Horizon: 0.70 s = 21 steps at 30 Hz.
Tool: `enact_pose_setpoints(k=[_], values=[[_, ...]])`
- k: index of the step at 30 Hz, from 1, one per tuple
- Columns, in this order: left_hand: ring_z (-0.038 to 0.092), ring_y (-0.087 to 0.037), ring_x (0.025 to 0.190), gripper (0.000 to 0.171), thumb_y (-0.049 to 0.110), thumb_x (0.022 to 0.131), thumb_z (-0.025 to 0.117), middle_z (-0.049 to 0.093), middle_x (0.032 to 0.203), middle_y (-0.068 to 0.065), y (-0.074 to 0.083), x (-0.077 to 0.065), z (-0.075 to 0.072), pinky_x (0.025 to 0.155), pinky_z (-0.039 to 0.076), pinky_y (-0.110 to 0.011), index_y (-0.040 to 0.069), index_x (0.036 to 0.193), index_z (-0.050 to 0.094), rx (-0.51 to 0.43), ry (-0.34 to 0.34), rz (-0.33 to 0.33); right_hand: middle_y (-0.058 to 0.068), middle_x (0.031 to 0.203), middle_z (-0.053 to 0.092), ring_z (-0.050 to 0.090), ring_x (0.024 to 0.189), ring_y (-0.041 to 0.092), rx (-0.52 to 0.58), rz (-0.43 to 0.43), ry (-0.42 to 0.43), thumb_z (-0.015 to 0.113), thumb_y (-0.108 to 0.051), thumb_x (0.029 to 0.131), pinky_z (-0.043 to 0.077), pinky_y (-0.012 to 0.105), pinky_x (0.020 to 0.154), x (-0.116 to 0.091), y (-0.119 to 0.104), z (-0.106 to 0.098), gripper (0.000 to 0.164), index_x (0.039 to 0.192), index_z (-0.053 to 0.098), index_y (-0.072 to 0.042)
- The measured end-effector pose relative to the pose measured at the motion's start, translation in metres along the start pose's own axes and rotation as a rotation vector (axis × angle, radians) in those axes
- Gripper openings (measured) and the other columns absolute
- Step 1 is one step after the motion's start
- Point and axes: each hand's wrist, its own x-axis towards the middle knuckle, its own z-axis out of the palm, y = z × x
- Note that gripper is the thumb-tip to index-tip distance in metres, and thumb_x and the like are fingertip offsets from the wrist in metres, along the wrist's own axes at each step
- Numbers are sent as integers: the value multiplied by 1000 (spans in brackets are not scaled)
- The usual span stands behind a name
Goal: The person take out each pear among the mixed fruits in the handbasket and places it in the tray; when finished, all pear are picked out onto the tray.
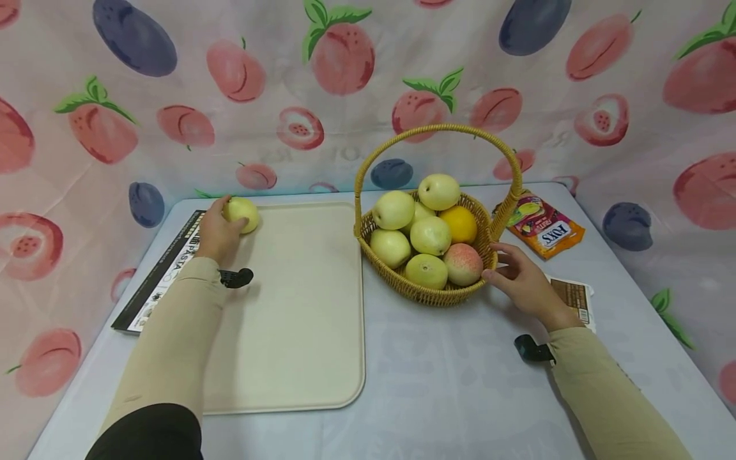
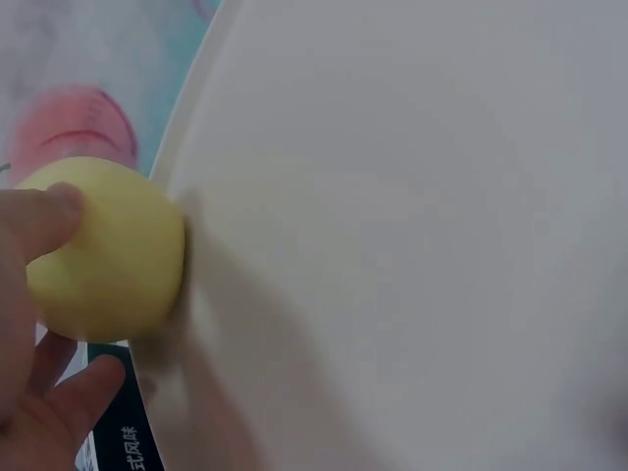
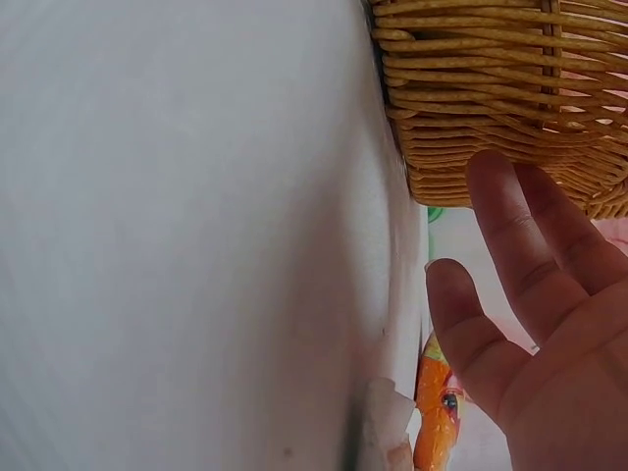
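Note:
At the far left corner of a beige tray (image 1: 299, 306), my left hand (image 1: 217, 233) grips a yellow-green apple (image 1: 243, 214). Thumb and fingers lie around its side in the left wrist view, where the apple (image 2: 118, 255) sits at the tray's edge. A wicker basket (image 1: 402, 285) with a tall handle stands right of the tray, filled with several pale green apples (image 1: 431, 236), an orange (image 1: 460, 223) and a peach (image 1: 463, 264). My right hand (image 1: 526, 284) rests its fairly straight fingers against the basket's right side.
A black and white box (image 1: 163, 275) marked PASTA lies partly under the tray's left side. Behind the right hand are a red and orange FOX'S candy bag (image 1: 546, 227) and a brown and white packet (image 1: 575, 299). A fruit-print cloth (image 1: 345, 128) hangs behind the table.

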Motion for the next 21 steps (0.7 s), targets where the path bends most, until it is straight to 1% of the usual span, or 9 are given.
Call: enact_pose_setpoints(k=[4, 9, 16, 21], values=[[32, -39, 141, 73, 14, 99, 63, 33, 156, -23, -1, 3, 1, 116, 26, -51, 7, 159, 23, -7, -1, -19, 31, 149, 37, 52, 121, 46, -2, 2, -1, 63, -40, 99, 46, 62, 95, 0, 0, 0, 73, 157, 28, -11], [31, -39, 142, 73, 16, 100, 62, 31, 157, -22, -1, 4, -1, 116, 25, -51, 8, 160, 22, -8, -13, -27, 31, 149, 37, 52, 120, 46, 4, 0, 3, 63, -38, 100, 47, 61, 95, 0, 0, 0, 73, 157, 28, -11], [29, -40, 143, 73, 19, 100, 62, 32, 158, -22, -1, 2, -4, 116, 24, -52, 11, 160, 22, 31, -10, -32, 31, 149, 37, 52, 120, 45, 13, -2, -7, 63, -39, 100, 47, 61, 95, 1, 0, 0, 73, 157, 27, -11], [28, -42, 144, 73, 20, 101, 62, 31, 158, -23, 0, 6, -3, 116, 23, -53, 10, 160, 21, 47, -22, -28, 31, 148, 38, 53, 119, 46, 6, -13, 2, 63, -37, 100, 47, 61, 95, 0, 0, 0, 71, 156, 29, -10]])
